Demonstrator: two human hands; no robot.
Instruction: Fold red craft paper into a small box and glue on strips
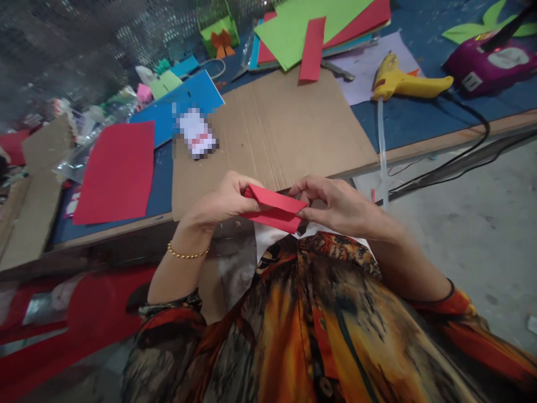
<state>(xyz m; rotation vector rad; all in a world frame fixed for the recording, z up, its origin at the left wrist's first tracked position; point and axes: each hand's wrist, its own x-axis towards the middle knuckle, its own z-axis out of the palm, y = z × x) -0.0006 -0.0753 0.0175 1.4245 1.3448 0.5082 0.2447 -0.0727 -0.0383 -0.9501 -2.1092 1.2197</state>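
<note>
A folded strip of red craft sheet is held between my two hands, just in front of my body at the table's edge. My left hand pinches its left end, thumb on top. At the right end, my right hand grips it between thumb and fingers. The strip is bent lengthwise, with one flap standing over the other. Beneath and beyond my hands lies a brown cardboard sheet. A flat red sheet rests on the table to the left.
A yellow glue gun lies at the right, its glue stick hanging past the table edge. Beside it sits a purple device with a cable. Stacked coloured sheets, a red strip and scissors are at the back.
</note>
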